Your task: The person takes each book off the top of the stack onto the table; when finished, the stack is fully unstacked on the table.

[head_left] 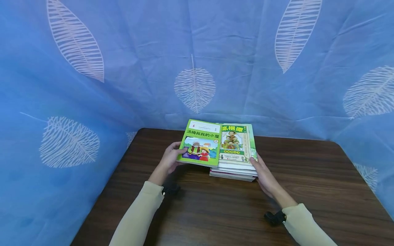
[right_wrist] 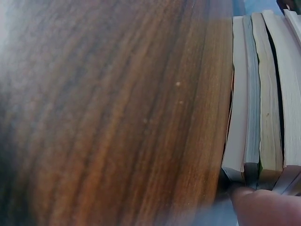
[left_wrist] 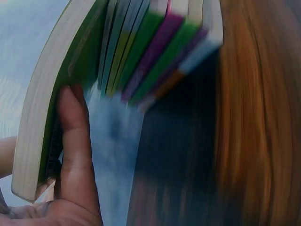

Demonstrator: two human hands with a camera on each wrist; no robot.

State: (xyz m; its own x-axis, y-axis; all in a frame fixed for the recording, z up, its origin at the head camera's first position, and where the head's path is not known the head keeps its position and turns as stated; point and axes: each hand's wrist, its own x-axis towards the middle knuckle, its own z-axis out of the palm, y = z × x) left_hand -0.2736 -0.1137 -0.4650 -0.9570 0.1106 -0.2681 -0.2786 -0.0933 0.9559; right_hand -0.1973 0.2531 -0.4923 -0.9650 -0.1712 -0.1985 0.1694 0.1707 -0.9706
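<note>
"Leftmost?"
"The left hand's grip (head_left: pixel 170 158) pinches a green book (head_left: pixel 201 145) above the tabletop (head_left: pixel 215 208) near its far edge."
"Then?"
"A stack of books (head_left: pixel 235 147) by that edge, the right hand's grip (head_left: pixel 265 174) holding its right side."

Curtained-off spot, room type unclear: blue leaf-print cloth (head_left: pixel 231 68) behind and beside dark wood-grain table (head_left: pixel 221 208).
</note>
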